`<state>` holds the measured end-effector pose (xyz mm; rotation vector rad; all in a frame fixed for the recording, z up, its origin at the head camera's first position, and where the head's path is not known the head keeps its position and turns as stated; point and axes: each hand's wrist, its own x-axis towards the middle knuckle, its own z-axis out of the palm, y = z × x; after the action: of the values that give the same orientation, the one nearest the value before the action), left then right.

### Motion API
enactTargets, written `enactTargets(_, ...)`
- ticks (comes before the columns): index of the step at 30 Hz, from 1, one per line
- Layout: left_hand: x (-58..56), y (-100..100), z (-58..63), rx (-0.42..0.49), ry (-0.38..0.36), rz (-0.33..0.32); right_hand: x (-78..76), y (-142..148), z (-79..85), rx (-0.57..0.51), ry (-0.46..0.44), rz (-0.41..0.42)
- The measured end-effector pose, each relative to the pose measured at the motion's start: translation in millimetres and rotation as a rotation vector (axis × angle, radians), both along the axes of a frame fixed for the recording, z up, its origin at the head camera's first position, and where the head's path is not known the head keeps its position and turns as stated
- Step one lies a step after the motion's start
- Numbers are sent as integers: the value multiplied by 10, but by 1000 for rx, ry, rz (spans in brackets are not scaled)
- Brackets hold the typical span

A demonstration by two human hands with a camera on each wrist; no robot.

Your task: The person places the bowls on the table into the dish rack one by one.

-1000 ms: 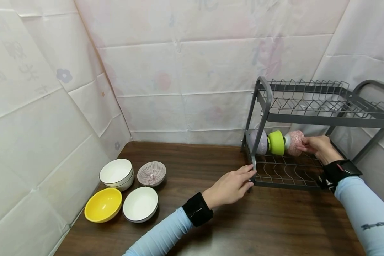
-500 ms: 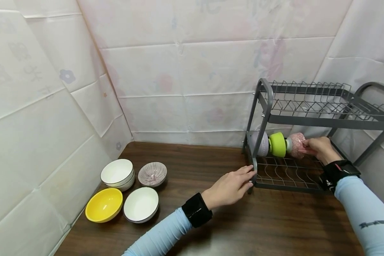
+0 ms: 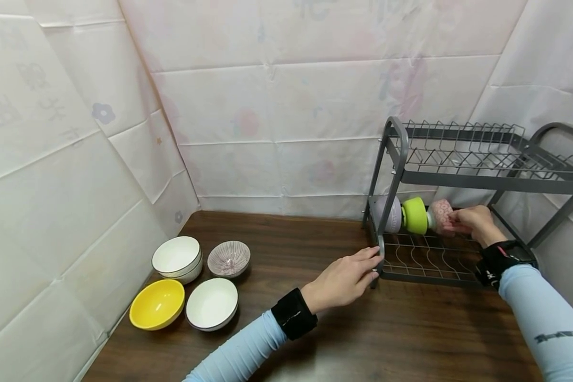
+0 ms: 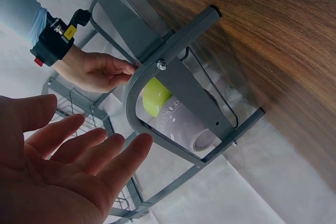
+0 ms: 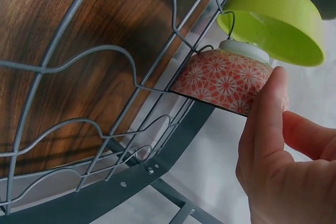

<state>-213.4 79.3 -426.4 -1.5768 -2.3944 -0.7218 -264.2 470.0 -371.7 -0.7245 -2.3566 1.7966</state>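
Note:
My right hand point(image 3: 477, 224) reaches into the lower tier of the grey dish rack point(image 3: 487, 182) and pinches a pink flower-patterned bowl point(image 5: 223, 80) near its rim. That bowl stands on its side against the wires, its pale foot toward a lime-green bowl point(image 3: 414, 215). Left of the green one, a lavender bowl point(image 4: 181, 121) with raised lettering also stands on edge, partly behind the rack's leg. My left hand point(image 3: 341, 278) has its fingers extended, fingertips right at the rack's front left leg. In the left wrist view its palm shows, holding nothing.
On the left of the brown wooden table point(image 3: 286, 244) are a stack of white bowls point(image 3: 174, 256), a striped bowl point(image 3: 228, 259), a yellow bowl point(image 3: 156, 304) and a single white bowl point(image 3: 212, 303). The rack's wire upper tier point(image 3: 458, 151) overhangs my right hand. White sheeting point(image 3: 267, 106) lines the walls.
The right hand stays at the pink bowl, its fingers now slightly lower on it. The left hand keeps its place at the rack leg. The head view has shifted a little.

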Motion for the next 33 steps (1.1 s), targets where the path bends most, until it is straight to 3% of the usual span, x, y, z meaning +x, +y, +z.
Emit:
enactTargets(5, 24, 5, -1, -9, -9, -5, 25, -15, -6, -14, -2, 25)
enactTargets(12, 39, 9, 20, -7, 6, -6, 71, -64, -23, 169, 21, 20)
enactTargets(20, 33, -12, 53, 3, 25, 18, 190, -168, 5, 720, 75, 39)
enactTargets(23, 31, -46, 76, 18, 52, 57, 224, -274, 24, 777, 130, 47)
enactTargets(27, 58, -143, 113, 53, 103, 129, 391, -527, 56, 808, 257, 37)
enactTargets(33, 124, -380, 154, 90, 147, 217, 852, -1063, 138, 812, 444, -24)
